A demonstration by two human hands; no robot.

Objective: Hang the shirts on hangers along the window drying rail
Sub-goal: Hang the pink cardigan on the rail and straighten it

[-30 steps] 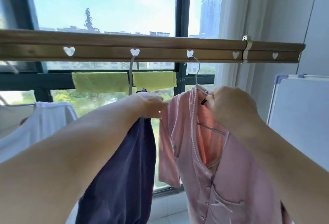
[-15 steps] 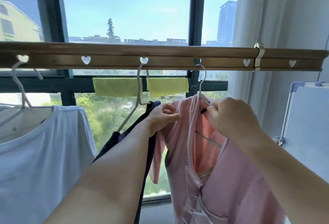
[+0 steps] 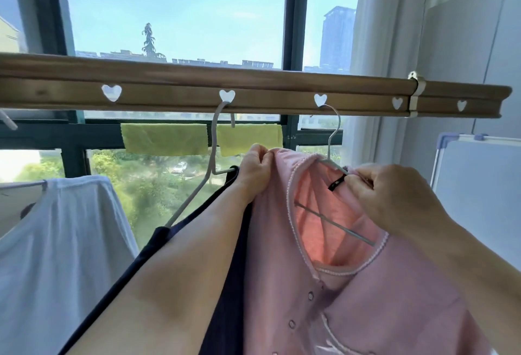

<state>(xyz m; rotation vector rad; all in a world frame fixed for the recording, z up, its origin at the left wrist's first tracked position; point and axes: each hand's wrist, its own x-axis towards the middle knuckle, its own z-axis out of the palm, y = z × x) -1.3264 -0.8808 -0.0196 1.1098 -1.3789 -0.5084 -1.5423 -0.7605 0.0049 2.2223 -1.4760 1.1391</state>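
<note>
A wooden drying rail [image 3: 253, 92] with heart-shaped holes runs across the window. A pink buttoned shirt [image 3: 352, 298] hangs on a thin metal hanger [image 3: 332, 140] hooked at the third heart hole. My left hand [image 3: 256, 168] pinches the shirt's left shoulder. My right hand [image 3: 389, 196] grips the right side of the collar by the black label. A dark navy shirt [image 3: 225, 298] hangs on a white hanger [image 3: 211, 162] to the left, partly behind my left forearm. A white shirt [image 3: 62, 256] hangs at the far left.
Two yellow-green cloths [image 3: 166, 138] lie over the window bar behind the rail. A white curtain [image 3: 377, 44] and a wall close the right side. A whiteboard [image 3: 479, 191] leans at the right. Two heart holes at the rail's right end carry no hanger.
The camera has drawn closer and shifted. My left hand has moved up onto the pink shirt's left shoulder and pinches it. My right hand stays at the collar.
</note>
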